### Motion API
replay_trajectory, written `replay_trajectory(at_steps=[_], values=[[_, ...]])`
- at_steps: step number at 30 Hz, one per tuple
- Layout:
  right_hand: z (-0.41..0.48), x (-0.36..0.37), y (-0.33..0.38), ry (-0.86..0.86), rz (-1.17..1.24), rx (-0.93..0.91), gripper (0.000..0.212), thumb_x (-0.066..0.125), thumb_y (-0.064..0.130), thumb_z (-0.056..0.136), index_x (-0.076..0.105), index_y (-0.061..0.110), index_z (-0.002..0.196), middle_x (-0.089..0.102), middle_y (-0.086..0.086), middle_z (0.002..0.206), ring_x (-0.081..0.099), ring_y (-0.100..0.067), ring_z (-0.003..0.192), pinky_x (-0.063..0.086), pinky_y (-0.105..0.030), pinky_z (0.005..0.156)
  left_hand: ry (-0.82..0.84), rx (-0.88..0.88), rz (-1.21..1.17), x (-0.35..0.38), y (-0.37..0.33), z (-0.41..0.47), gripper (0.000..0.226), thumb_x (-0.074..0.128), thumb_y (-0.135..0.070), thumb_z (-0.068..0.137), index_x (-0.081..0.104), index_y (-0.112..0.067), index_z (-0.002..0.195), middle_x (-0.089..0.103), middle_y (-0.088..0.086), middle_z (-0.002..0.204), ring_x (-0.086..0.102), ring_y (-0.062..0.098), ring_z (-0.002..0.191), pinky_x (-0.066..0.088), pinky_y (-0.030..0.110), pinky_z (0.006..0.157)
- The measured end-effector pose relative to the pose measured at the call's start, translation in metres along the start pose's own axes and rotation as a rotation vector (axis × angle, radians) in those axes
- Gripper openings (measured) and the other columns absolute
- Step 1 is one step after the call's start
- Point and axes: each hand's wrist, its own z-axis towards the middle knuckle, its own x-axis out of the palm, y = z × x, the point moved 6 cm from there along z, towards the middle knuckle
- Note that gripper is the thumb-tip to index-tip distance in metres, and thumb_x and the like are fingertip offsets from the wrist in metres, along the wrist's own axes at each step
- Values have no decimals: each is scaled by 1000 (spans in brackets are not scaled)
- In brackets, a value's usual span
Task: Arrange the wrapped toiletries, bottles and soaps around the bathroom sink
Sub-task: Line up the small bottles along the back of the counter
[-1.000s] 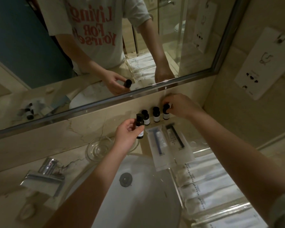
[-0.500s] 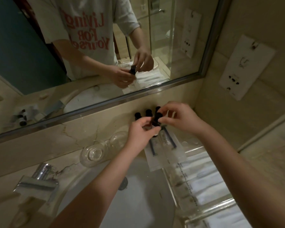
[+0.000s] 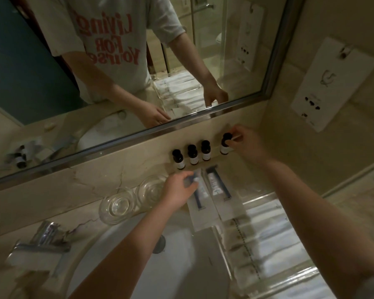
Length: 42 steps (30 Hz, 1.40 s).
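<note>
The right hand [image 3: 247, 145] is closed in a pinch around the fourth bottle [image 3: 225, 144], thumb and fingers gripping its dark cap and shoulder; that small dark bottle with a white label stands at the right end of a row against the stone ledge below the mirror [image 3: 138, 61], tilted slightly, its cap leaning toward the mirror. The other three bottles [image 3: 191, 154] stand upright to its left, caps up, evenly spaced, with a wider gap before the held one. The left hand [image 3: 178, 189] reaches over the sink [image 3: 171, 266] with fingers curled loosely down onto the top end of the left wrapped packet [image 3: 200, 203]; its fingertips are blurred, so whether it truly grips the packet cannot be told. That packet lies flat on the counter just below the bottles, its long axis running from the bottles toward the person, and a second wrapped packet [image 3: 219, 190] lies parallel just to its right. Two clear glass dishes [image 3: 118, 205] sit side by side left of the hand, near the ledge. A glass tray [image 3: 268, 244] of rolled white wrapped items runs along the right of the sink.
</note>
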Motion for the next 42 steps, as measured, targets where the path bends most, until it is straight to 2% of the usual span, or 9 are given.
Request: replay_trajectory(at_steps=[5, 11, 17, 21, 24, 28, 34, 39, 42], values=[[10, 17, 0, 74, -26, -64, 16, 70, 9, 79, 62, 11, 92, 67, -8, 92, 65, -21, 84, 52, -32, 75, 8, 22, 110, 5, 7, 4, 38, 61, -20, 87, 58, -10, 123, 58, 8, 128, 53, 21, 116, 37, 21, 91], [10, 22, 3, 77, -43, -87, 21, 70, 7, 79, 62, 8, 99, 61, -2, 88, 59, -15, 77, 45, -14, 66, -3, 28, 154, 5, 5, 7, 38, 60, -20, 87, 57, -11, 124, 55, 7, 131, 49, 22, 121, 37, 24, 95], [3, 17, -5, 53, -73, -13, 48, 70, 16, 80, 50, 16, 124, 57, -1, 108, 58, -18, 93, 48, -28, 78, -7, 35, 182, 0, 4, 6, 39, 60, -22, 87, 57, -11, 124, 55, 8, 130, 51, 22, 119, 39, 27, 96], [-27, 9, 12, -25, -225, 38, 38, 61, 24, 86, 49, 21, 123, 56, 1, 111, 54, -15, 95, 46, -29, 77, -41, 51, 230, -16, 5, -2, 38, 59, -25, 87, 57, -12, 123, 58, 7, 125, 53, 23, 113, 40, 28, 92], [-70, 20, 40, -43, -353, -104, 35, 59, 24, 87, 54, 16, 121, 60, -2, 112, 56, -16, 91, 42, -27, 71, -53, 89, 312, -34, 11, -18, 38, 58, -29, 86, 59, -13, 121, 60, 8, 123, 53, 24, 114, 43, 33, 97], [-124, 56, 66, 42, -449, -187, 34, 56, 31, 88, 55, 20, 120, 63, -2, 110, 59, -21, 93, 46, -30, 69, -72, 96, 369, -58, 30, -57, 40, 60, -30, 85, 60, -10, 120, 60, 9, 125, 50, 28, 119, 41, 36, 101], [-195, 128, 104, 240, -460, -245, 42, 57, 32, 86, 54, 18, 126, 61, -5, 123, 57, -25, 109, 47, -34, 85, -63, 21, 384, -87, 88, -138, 40, 61, -28, 84, 60, -8, 119, 60, 14, 122, 51, 31, 117, 41, 37, 98], [-252, 211, 134, 469, -482, -285, 43, 56, 32, 87, 50, 21, 129, 57, -2, 129, 51, -23, 118, 44, -36, 96, -80, -133, 384, -115, 162, -211, 43, 59, -33, 87, 55, -13, 125, 55, 6, 132, 46, 25, 124, 36, 31, 103], [-285, 269, 152, 619, -498, -334, 43, 55, 34, 88, 49, 22, 129, 55, -1, 130, 50, -23, 119, 44, -38, 96, -90, -257, 360, -136, 218, -257, 44, 57, -31, 89, 53, -11, 127, 52, 5, 133, 46, 25, 125, 33, 28, 101]])
